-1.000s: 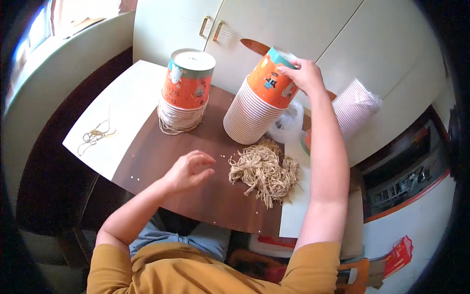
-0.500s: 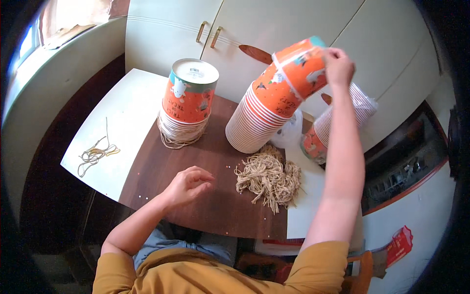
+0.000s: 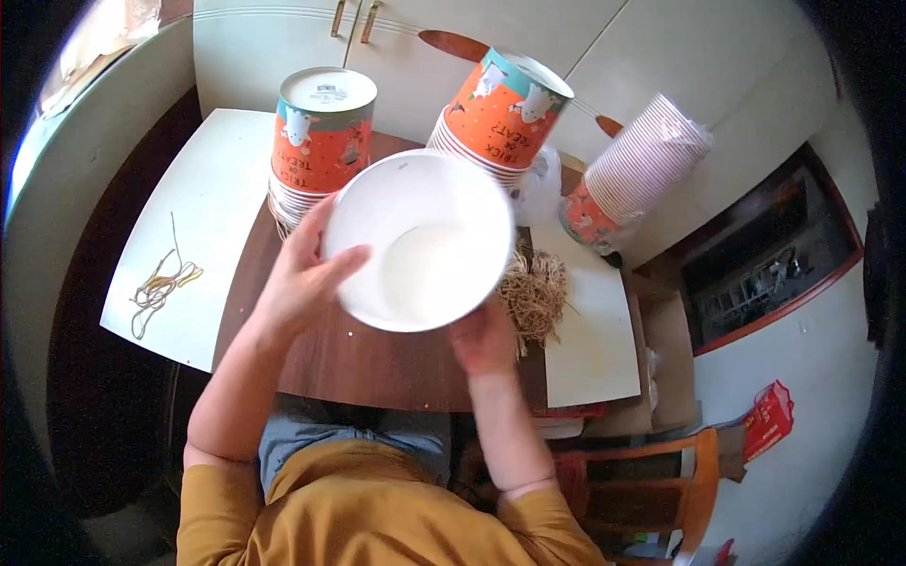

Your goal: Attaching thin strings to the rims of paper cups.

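One white-lined bucket tilts above the table, mouth facing up and near; the left hand grips its left rim with its fingers, while the right hand, fingers hidden and grip unclear, is below its near-right edge, likely sharing support.

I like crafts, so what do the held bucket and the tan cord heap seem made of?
Held bucket: probably paperboard, smooth, perhaps coated, judging by its thin rim and even white inside; plastic possible. Tan cord heap: likely matt plant fibre, from its dull, stringy strands; type unclear.
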The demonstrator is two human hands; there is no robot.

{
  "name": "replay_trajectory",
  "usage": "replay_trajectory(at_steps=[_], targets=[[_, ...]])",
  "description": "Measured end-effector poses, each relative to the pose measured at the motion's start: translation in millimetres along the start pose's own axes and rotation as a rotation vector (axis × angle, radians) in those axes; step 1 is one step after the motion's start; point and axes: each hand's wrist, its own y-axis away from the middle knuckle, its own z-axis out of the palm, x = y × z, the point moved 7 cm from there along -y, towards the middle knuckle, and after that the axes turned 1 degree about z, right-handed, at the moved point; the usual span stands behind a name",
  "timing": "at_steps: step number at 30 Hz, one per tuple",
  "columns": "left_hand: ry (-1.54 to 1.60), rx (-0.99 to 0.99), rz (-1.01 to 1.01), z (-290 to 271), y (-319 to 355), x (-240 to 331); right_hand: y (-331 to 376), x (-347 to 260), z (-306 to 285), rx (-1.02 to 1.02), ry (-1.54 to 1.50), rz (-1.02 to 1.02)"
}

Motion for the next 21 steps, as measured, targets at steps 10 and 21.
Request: replay_trajectory(at_steps=[10, 21], targets=[[-0.409, -0.041, -0.071, -50, 17, -37, -40, -123, -18, 0.085, 1.767, -0.569], [-0.591, -0.674, 0.467, 68, 101, 107, -108, -136, 1, -0.2, 1.85, -0.721]])
